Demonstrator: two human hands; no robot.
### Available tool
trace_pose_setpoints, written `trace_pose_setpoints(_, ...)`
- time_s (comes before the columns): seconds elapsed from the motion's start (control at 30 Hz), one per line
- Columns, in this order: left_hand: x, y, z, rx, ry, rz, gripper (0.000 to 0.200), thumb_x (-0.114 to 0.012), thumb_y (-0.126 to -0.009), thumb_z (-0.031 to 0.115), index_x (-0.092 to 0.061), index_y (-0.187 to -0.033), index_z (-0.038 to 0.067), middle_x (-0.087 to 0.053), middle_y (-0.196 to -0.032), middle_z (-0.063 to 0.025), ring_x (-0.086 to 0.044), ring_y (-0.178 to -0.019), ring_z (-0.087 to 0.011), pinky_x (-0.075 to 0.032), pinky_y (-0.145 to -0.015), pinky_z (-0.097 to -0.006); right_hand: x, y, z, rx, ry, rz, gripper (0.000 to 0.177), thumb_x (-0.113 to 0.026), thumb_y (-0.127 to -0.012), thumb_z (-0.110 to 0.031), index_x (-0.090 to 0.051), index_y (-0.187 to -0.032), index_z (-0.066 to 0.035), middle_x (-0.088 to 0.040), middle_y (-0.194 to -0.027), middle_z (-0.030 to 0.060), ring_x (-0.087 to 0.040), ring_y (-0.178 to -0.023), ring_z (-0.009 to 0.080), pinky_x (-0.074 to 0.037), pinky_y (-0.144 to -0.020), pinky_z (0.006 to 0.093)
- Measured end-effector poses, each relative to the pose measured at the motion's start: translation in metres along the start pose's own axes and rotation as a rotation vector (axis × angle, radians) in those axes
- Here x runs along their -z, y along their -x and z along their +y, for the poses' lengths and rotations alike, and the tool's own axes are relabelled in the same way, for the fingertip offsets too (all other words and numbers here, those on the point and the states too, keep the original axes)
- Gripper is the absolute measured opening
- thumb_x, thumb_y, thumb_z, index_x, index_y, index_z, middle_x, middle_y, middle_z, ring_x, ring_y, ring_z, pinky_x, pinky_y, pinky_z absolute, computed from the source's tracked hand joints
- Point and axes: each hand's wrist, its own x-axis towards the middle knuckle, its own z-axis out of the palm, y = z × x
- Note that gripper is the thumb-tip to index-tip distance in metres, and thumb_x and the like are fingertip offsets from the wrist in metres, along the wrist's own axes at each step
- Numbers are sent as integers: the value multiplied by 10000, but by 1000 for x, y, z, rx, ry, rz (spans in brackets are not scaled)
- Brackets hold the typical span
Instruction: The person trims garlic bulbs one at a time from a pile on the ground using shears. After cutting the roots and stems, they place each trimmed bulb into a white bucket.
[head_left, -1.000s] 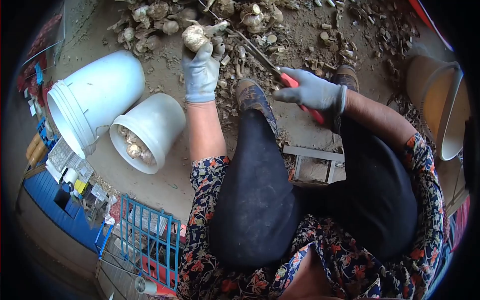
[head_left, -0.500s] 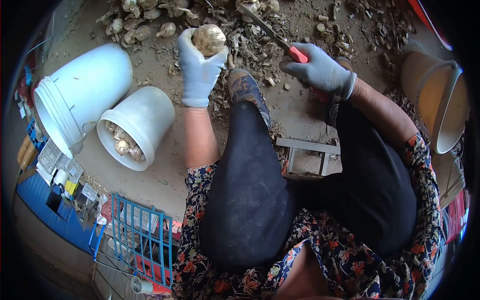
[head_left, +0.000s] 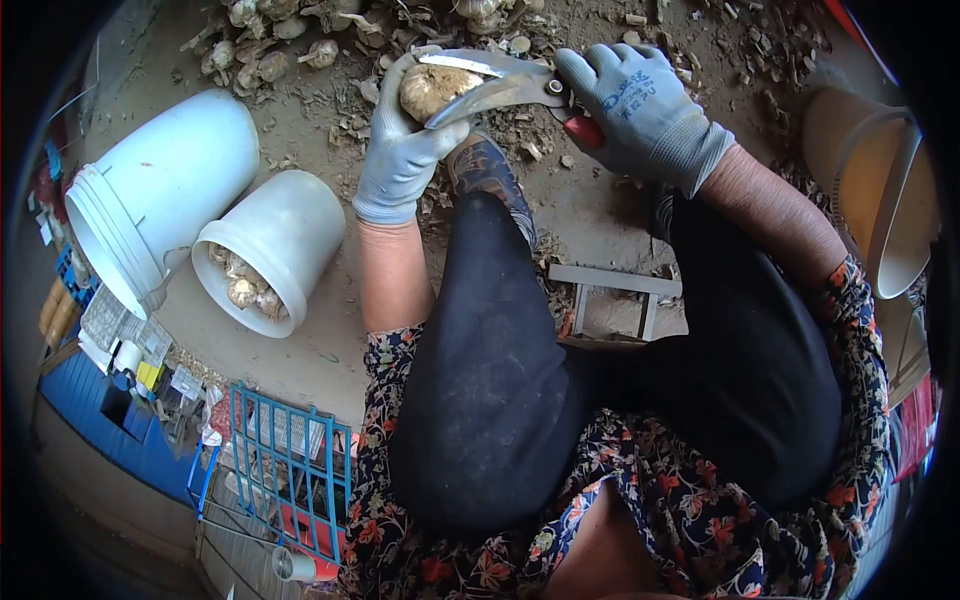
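Note:
My left hand [head_left: 396, 165], in a grey work glove, is closed around a garlic bulb [head_left: 432, 92] near the top of the view. The bulb's brown, rough root side faces up. My right hand [head_left: 645, 112], gloved too, grips a pair of shears [head_left: 522, 90] with red handles. Their two metal blades are spread apart and reach left over the bulb, one along its far side and one across its near side. The handles are mostly hidden by my right hand.
A pile of garlic bulbs [head_left: 272, 68] lies at the upper left amid dry scraps. To the left, a white bucket [head_left: 300, 225] lies tipped with garlic inside, beside a larger white bucket [head_left: 190, 150]. Another bucket [head_left: 840, 150] is at right. A metal frame [head_left: 615, 278] shows between my legs.
My right hand has turned and brought the shears left to the bulb, and the blades have opened. My left hand has tilted the bulb so its root side shows.

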Motion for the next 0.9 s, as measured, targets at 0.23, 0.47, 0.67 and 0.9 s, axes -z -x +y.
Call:
trace_pose_setpoints(0.23,2,5,-5,36,-108,-25,648,-769,-627,53,-499,-1212,-15,-596,-1083,-59,-589,-990,-150,-492,-896,-295,-5,5,2,113,23,0,424,-593,-860,-346,-482,-1146,-54,-589,-926,129,-627,-860,291,-467,-787,473)
trace_pose_setpoints(0.47,9,4,-10,165,-10,-101,601,-775,-628,103,-534,-1167,-7,-641,-973,-85,-625,-797,-141,-529,-752,-268,-22,14,-4,89,-186,-141,365,-582,-868,-324,-480,-1049,-25,-619,-804,153,-649,-747,335,-510,-658,433)
trace_pose_setpoints(0.67,10,9,-21,202,381,-254,609,-778,-636,157,-530,-1152,-49,-639,-928,-167,-596,-631,-158,-495,-567,-278,-44,30,4,-50,-445,-185,330,-587,-864,-292,-450,-980,-15,-629,-747,195,-644,-746,370,-512,-660,458)
trace_pose_setpoints(0.9,17,15,-20,224,132,-116,638,-798,-624,228,-539,-1145,-35,-637,-921,-132,-593,-722,-155,-495,-631,-283,-30,26,-6,60,-370,-99,383,-603,-842,-341,-468,-1023,-30,-590,-896,191,-625,-858,364,-500,-753,452)
